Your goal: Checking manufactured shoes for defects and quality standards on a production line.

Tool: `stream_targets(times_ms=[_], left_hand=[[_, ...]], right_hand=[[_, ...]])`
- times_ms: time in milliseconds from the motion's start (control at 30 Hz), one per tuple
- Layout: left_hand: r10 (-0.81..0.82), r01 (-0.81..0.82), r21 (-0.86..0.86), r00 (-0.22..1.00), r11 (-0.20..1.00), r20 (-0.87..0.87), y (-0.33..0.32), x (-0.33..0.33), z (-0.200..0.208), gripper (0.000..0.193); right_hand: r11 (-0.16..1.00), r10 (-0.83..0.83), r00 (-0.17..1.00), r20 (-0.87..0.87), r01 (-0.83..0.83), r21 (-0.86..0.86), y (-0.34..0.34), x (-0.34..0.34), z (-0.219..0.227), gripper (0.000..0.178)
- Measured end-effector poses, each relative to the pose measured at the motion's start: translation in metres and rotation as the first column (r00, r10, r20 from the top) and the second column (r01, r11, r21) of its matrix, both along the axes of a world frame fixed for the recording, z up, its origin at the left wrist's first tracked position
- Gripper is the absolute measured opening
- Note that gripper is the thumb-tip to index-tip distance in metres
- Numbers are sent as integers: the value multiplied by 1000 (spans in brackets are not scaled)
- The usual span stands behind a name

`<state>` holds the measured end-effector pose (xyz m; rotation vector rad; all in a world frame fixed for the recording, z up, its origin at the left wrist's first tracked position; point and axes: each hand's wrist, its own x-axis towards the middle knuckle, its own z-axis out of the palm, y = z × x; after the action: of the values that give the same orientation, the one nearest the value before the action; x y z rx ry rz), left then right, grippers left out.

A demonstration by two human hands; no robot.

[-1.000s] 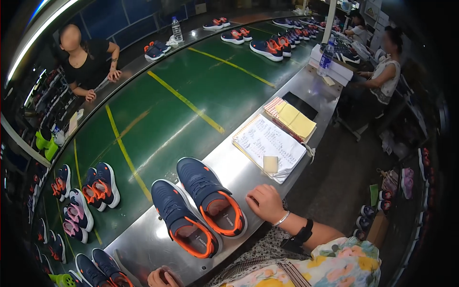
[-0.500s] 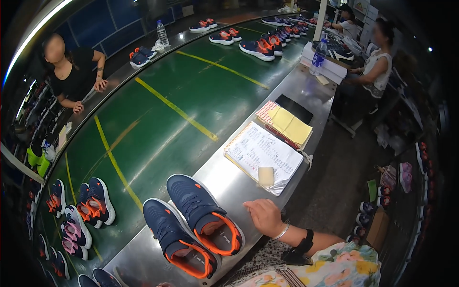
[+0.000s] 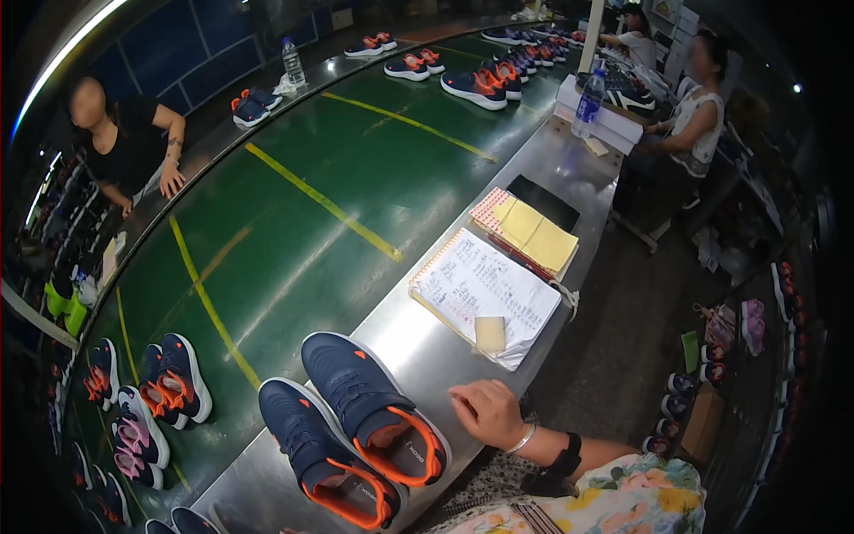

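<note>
My right hand (image 3: 489, 414) is at the near edge of the metal ledge, its fingers loosely curled in with nothing visible in them. A bracelet and a black band circle that wrist and forearm. Left of the hand, a pair of navy sneakers with orange linings sits upright on the ledge: the right-hand sneaker (image 3: 360, 383) is closest to my hand, apart from it, and the left-hand sneaker (image 3: 307, 427) stands against it. Beyond my hand lies an open notebook (image 3: 476, 285) with handwriting, a small beige block (image 3: 489, 335) on its page. My left hand is not in view.
A green conveyor (image 3: 294, 258) with yellow lines runs alongside, carrying several sneakers (image 3: 178, 378) at left and more (image 3: 476, 87) far off. Yellow papers (image 3: 538, 233) and a bottle (image 3: 588, 107) are farther along the ledge. A co-worker (image 3: 133, 133) stands across; others sit at far right.
The view has shifted slightly, so the sneakers and notebook appear a little farther left. My right hand's fingers have curled in more. The co-worker's hands across the conveyor have moved.
</note>
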<state>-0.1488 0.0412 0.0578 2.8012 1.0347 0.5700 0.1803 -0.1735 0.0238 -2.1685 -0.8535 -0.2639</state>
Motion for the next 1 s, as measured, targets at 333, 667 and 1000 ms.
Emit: stream_targets(times_ms=[333,667,1000], left_hand=[[-33,34,-11,999,999,18,2,1,2,23],[-36,37,-25,999,999,38,3,1,2,22],[-21,21,-13,999,1000,26,2,-3,4,21]], right_hand=[[999,-19,1000,-8,19,36,0,-2,2,13],[996,-22,1000,-18,24,91,1,-2,5,11],[997,-47,991,-123,54,53,0,-7,9,10]])
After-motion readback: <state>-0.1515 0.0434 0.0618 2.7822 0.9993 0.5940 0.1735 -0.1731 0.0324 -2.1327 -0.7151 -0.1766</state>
